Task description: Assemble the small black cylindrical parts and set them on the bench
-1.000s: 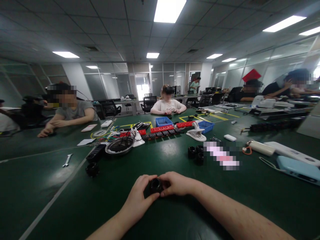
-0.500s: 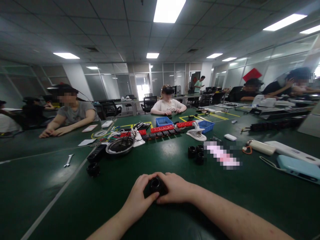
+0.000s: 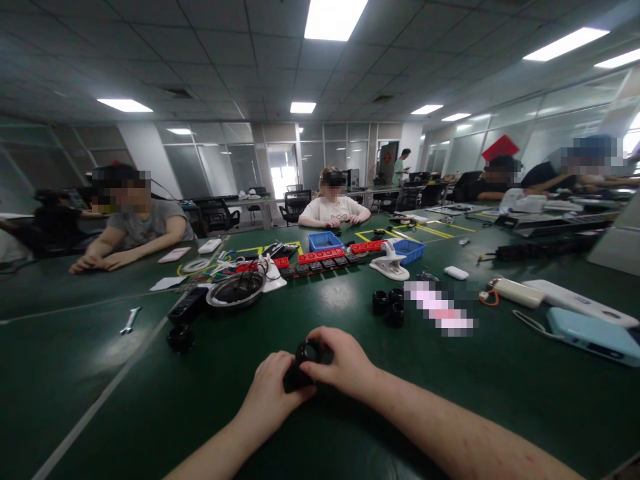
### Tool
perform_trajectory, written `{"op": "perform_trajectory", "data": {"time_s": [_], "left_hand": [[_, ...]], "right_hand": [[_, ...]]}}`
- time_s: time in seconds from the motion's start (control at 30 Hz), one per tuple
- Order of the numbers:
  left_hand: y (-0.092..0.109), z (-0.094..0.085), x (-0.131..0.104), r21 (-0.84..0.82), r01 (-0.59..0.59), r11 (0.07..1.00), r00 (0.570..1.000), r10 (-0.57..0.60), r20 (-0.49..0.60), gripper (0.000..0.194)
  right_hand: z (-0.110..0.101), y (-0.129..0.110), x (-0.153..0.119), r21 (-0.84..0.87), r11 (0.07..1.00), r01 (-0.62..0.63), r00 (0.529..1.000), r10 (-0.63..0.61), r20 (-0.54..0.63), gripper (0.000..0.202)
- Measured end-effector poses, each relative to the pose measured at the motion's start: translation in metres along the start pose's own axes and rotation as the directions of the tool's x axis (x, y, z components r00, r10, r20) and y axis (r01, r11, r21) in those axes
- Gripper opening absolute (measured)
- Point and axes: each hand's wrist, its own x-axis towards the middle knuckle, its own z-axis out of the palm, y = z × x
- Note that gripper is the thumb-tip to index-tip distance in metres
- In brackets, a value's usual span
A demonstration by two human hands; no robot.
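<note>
Fingers of the left hand are wrapped round a black cylinder, right hand pinching its top, closer to the wearer than that trio of cylinders, so looks like two-handed adjusting, and the next move probably wants a steady left grip.

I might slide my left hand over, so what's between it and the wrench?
In the head view, a black part stands between your left hand and the wrench; beyond it, a pale line crosses the table.
</note>
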Motion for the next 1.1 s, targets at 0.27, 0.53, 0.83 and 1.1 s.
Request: {"op": "perform_trajectory", "data": {"time_s": [0.27, 0.53, 0.83, 1.1], "left_hand": [[0.008, -0.004, -0.006, 0.142, 0.028, 0.989, 0.998, -0.02, -0.053, 0.036], [-0.049, -0.052, -0.022, 0.349, 0.395, 0.85, 0.918, -0.378, -0.117, 0.044], [-0.094, -0.09, -0.028, 0.344, 0.651, 0.677, 0.759, -0.588, -0.28, 0.063], [-0.085, -0.081, -0.03, 0.358, 0.486, 0.797, 0.874, -0.458, -0.164, 0.039]], "right_hand": [[0.004, 0.036, 0.009, 0.067, 0.995, -0.069, 0.998, 0.069, -0.004, 0.042], [0.012, 0.036, 0.006, -0.095, 0.985, -0.145, 0.987, 0.151, 0.058, 0.029], [0.011, 0.031, 0.003, -0.073, 0.99, -0.124, 0.986, 0.131, 0.105, 0.03], [0.014, 0.035, 0.006, -0.076, 0.99, -0.119, 0.987, 0.127, 0.102, 0.031]]}}
